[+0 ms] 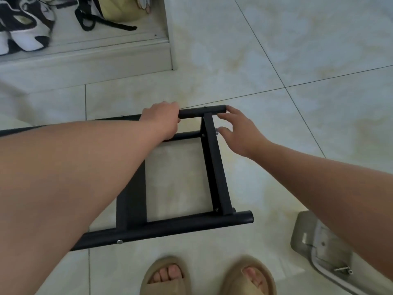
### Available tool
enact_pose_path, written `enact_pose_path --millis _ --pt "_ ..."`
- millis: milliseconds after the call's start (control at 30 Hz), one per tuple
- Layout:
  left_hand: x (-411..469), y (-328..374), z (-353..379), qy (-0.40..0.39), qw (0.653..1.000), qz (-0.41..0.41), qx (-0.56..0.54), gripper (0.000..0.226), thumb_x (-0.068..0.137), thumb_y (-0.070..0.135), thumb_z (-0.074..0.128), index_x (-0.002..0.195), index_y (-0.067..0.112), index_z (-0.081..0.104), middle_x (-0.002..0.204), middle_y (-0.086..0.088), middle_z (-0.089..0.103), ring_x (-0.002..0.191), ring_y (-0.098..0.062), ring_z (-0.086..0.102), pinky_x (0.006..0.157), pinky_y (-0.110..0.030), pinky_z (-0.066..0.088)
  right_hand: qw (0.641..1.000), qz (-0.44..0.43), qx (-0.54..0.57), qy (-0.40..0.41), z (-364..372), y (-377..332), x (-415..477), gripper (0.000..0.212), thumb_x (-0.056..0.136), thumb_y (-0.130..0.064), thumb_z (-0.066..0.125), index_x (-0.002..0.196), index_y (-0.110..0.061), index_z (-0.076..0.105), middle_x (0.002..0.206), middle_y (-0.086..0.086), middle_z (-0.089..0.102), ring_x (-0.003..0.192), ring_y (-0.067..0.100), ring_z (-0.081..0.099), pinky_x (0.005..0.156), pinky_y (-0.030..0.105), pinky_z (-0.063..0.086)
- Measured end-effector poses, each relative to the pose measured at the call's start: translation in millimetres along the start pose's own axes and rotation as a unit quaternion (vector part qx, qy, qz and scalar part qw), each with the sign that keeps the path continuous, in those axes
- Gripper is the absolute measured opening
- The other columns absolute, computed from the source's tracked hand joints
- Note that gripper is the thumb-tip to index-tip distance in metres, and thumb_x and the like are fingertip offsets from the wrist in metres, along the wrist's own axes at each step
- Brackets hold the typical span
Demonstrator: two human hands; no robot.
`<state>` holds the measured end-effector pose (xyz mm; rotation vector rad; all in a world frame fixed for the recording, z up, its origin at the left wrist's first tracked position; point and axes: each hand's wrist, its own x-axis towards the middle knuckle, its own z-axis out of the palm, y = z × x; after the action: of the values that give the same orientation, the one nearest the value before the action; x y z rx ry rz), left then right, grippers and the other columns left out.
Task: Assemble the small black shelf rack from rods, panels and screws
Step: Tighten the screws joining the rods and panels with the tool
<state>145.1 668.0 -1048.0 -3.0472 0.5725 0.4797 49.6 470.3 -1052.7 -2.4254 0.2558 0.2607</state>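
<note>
Fingers of the left hand (162, 119) are curled over the far rod (202, 111) of the rack (214, 167), gripping it from above with the knuckles toward the camera; the fingertips themselves are hidden behind the rod. The left forearm runs in from the lower left, crossing over the rack's left side and hiding much of it.

The right hand (240, 133) is open, fingers spread and slightly bent, holding nothing. Its upper fingertip touches or nearly touches the right end of the far rod, and a lower finger sits just beside a small screw tip (217, 131) sticking out of the cross bar (215, 165). The right forearm comes in from the lower right, palm turned down and leftward.

The rack is held above the tiled floor (276, 50), partly built: the far rod, a near rod (170, 226) and two flat cross bars joining them, with a silver screw (120, 241) in the near rod. Below are two feet in tan slippers (163, 275). A grey plastic bag (319, 245) lies at lower right, and shoes (23, 24) sit at top left.
</note>
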Motion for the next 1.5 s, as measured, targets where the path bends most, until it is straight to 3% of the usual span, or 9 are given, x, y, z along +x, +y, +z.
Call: enact_pose_path --millis 133,300,433,633,900,1067,1267,1400,1500 --pt "-6.4 2.9 -1.2 0.017 0.999 -0.029 -0.007 0.029 0.099 0.022 0.049 0.127 0.015 0.049 0.122 -0.009 0.053 0.11 -0.03 0.05 0.084 -0.04 0.04 1.0 -0.005 -0.013 -0.019 -0.5 -2.7 -8.4 0.049 0.106 -0.025 0.048 0.154 -0.018 0.041 0.168 -0.006 0.019 0.15 0.017 0.03 0.113 0.027 0.025" --pt "-44.4 28.0 -9.0 0.024 0.999 0.037 -0.004 0.053 0.1 0.039 0.046 0.148 0.02 0.034 0.154 -0.005 0.034 0.142 -0.03 0.027 0.113 -0.046 0.029 0.996 -0.02 -0.077 -0.046 -28.0 -4.7 -47.3 0.059 0.106 -0.028 0.049 0.16 -0.023 0.026 0.169 -0.004 0.015 0.153 0.02 0.022 0.12 0.034 0.022" --pt "-77.4 62.6 -26.6 0.005 0.994 0.108 0.013 0.059 0.1 0.046 0.042 0.153 0.023 0.027 0.164 -0.005 0.018 0.148 -0.029 0.013 0.116 -0.047 0.023 0.984 -0.04 -0.166 -0.059 -62.6 -4.5 -90.0 0.064 0.106 -0.03 0.05 0.161 -0.026 0.019 0.169 -0.001 0.014 0.154 0.024 0.017 0.121 0.047 0.025" --pt "-118.4 122.9 -55.4 -0.03 0.982 0.185 0.029 0.062 0.101 0.049 0.039 0.155 0.024 0.023 0.165 -0.007 0.012 0.15 -0.029 0.009 0.116 -0.05 0.026 0.976 0.023 -0.208 -0.068 -96.7 28.6 -162.0 0.061 0.106 -0.036 0.047 0.161 -0.03 0.02 0.168 -0.007 0.019 0.153 0.019 0.019 0.12 0.044 0.028" --pt "-157.0 212.9 -13.8 -0.146 0.957 0.249 -0.027 0.057 0.101 0.044 0.041 0.152 0.023 0.027 0.156 -0.005 0.03 0.139 -0.03 0.033 0.104 -0.047 0.038 0.964 0.125 -0.209 -0.107 -113.4 117.5 -223.4 0.057 0.106 -0.034 0.046 0.159 -0.028 0.026 0.163 0.0 0.032 0.145 0.026 0.036 0.114 0.043 0.036" --pt "-174.1 261.4 54.2 -0.268 0.928 0.192 -0.174 0.062 0.101 0.041 0.046 0.153 0.015 0.025 0.155 -0.01 0.035 0.138 -0.03 0.04 0.11 -0.045 0.038 0.947 0.167 -0.223 -0.158 -97.8 181.7 -241.1 0.054 0.106 -0.036 0.044 0.158 -0.027 0.029 0.158 0.004 0.04 0.14 0.03 0.043 0.11 0.041 0.039" --pt "-175.0 282.7 111.9 -0.301 0.902 0.055 -0.306 0.062 0.101 0.045 0.047 0.152 0.015 0.03 0.15 -0.009 0.044 0.133 -0.029 0.047 0.105 -0.036 0.039 0.92 0.23 -0.217 -0.234 -75.1 252.5 -252.0 0.044 0.103 -0.027 0.05 0.146 -0.021 0.049 0.139 0.008 0.061 0.126 0.03 0.057 0.104 0.039 0.047" --pt "-176.5 287.9 132.9 -0.284 0.877 0.0 -0.389 0.04 0.098 0.049 0.05 0.124 0.02 0.056 0.122 -0.001 0.063 0.098 -0.024 0.062 0.084 -0.034 0.047 0.893 0.204 -0.264 -0.302 -58.0 281.6 -262.9 0.036 0.097 -0.023 0.054 0.132 -0.026 0.06 0.123 0.007 0.067 0.11 0.03 0.064 0.089 0.038 0.052" --pt "-179.1 289.4 134.8 -0.26 0.863 0.002 -0.433 0.029 0.095 0.047 0.054 0.106 0.021 0.06 0.103 0.005 0.064 0.083 -0.02 0.062 0.078 -0.034 0.048 0.877 0.178 -0.297 -0.333 -44.8 293.9 -263.1 0.032 0.096 -0.021 0.054 0.126 -0.026 0.06 0.123 0.003 0.066 0.109 0.028 0.064 0.086 0.038 0.053"
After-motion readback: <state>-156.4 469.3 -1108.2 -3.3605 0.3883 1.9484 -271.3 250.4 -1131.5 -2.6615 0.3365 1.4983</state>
